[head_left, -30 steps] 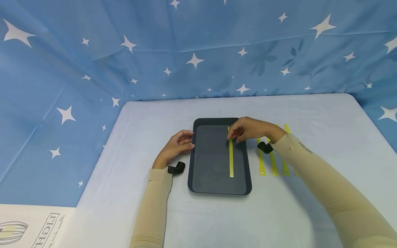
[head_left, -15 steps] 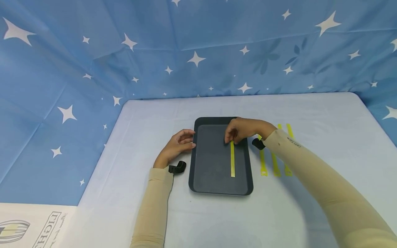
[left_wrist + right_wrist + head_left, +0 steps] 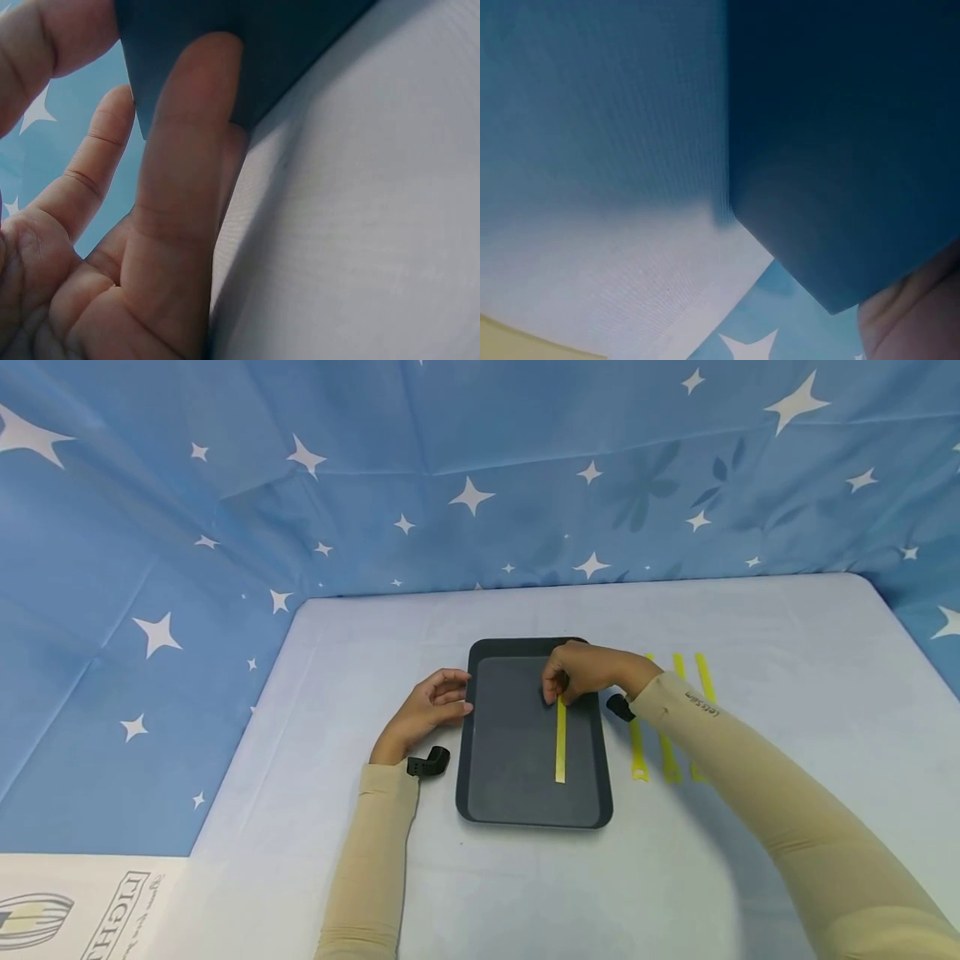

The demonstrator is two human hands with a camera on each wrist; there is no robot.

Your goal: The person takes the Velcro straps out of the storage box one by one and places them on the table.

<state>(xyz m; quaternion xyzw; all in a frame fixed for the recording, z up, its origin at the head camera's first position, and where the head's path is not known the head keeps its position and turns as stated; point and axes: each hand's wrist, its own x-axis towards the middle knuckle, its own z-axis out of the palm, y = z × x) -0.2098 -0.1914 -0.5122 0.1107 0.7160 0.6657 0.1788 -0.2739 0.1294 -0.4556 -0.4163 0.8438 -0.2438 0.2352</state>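
My left hand (image 3: 426, 714) touches the left side of a dark grey rectangular tray (image 3: 502, 793) with its fingertips and thumb. In the left wrist view, the thumb (image 3: 184, 150) presses flat against the tray's outer wall (image 3: 277, 45). Over the tray's upper right part, my right hand (image 3: 588, 670) pinches the far end of a flat yellow cable tie (image 3: 561, 743). The rest of that tie lies lengthwise on the tray's floor. Fingers hide its far end. The right wrist view shows mostly the tray's outer wall (image 3: 840, 150), with a bit of the hand (image 3: 915, 315) at the right edge.
To the right of the tray, several more yellow cable ties (image 3: 637, 752) lie roughly parallel on the white tablecloth (image 3: 525, 893), partly under the right forearm. A blue star-patterned cloth (image 3: 480, 460) hangs behind the table. Printed cloth (image 3: 75, 902) shows at the lower left.
My right hand has shifted slightly left and now covers the cable tie's far end, which showed above the fingers a second ago. The left hand stays at the tray. The head view tilts slightly.
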